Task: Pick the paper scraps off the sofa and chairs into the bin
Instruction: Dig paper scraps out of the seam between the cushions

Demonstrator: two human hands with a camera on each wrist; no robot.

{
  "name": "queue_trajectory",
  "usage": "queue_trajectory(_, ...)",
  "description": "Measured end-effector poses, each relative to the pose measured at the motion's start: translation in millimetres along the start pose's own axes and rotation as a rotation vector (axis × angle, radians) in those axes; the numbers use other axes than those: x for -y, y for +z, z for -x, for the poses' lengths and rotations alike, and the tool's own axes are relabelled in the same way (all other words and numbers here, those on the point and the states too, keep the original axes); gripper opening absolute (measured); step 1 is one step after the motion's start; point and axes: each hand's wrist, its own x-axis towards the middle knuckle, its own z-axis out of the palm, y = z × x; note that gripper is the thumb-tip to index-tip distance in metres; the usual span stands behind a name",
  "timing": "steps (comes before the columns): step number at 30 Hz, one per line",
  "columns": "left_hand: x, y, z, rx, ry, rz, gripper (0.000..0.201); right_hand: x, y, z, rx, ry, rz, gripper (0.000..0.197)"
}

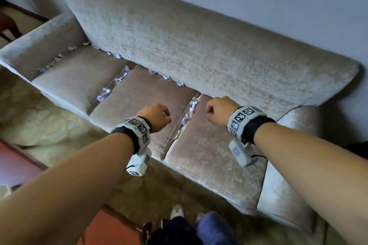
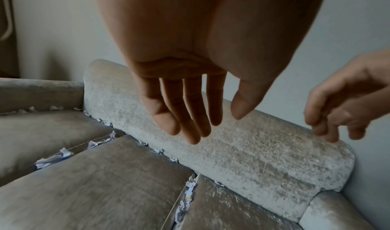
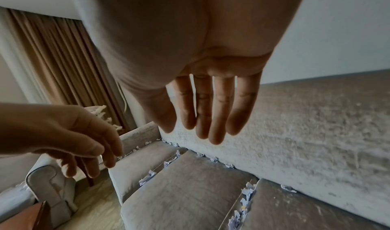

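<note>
A beige sofa (image 1: 199,45) has three seat cushions. Crumpled white paper scraps fill the gap between the middle and right cushions (image 1: 189,112) (image 2: 186,198) (image 3: 244,202). More scraps lie in the left gap (image 1: 111,87), along the backrest seam (image 1: 167,77) and by the left armrest (image 1: 51,63). My left hand (image 1: 155,116) (image 2: 211,116) hangs over the middle cushion, fingers relaxed, holding nothing. My right hand (image 1: 219,109) (image 3: 196,125) hovers over the right cushion, just right of that gap, also empty. No bin shows.
A grey armchair (image 3: 48,183) stands left of the sofa with scraps on its seat edge. A reddish-brown piece of furniture (image 1: 111,228) sits near my feet (image 1: 177,212). A dark wooden chair (image 1: 10,24) is at far left, and brown curtains (image 3: 63,58) hang behind.
</note>
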Motion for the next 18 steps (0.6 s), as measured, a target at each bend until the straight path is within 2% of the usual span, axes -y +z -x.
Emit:
queue_trajectory(2, 1, 2, -28, 0.010, -0.042, 0.042, 0.018, -12, 5, -33, 0.021, 0.024, -0.038, 0.009)
queue_trajectory(5, 6, 12, -67, 0.016, -0.116, 0.091, 0.018, -24, 22, -85, 0.101, 0.037, -0.012, 0.017)
queue_trajectory(10, 14, 41, -127, 0.036, -0.240, 0.152, 0.017, -33, 57, -176, 0.179, -0.058, -0.087, 0.008)
queue_trajectory(14, 20, 69, -171, 0.074, -0.307, 0.179, 0.015, -47, 75, -224, 0.208, -0.070, -0.116, 0.005)
queue_trajectory(18, 25, 103, -209, 0.134, -0.350, 0.210, 0.016, -62, 104, -268, 0.253, -0.072, -0.150, 0.011)
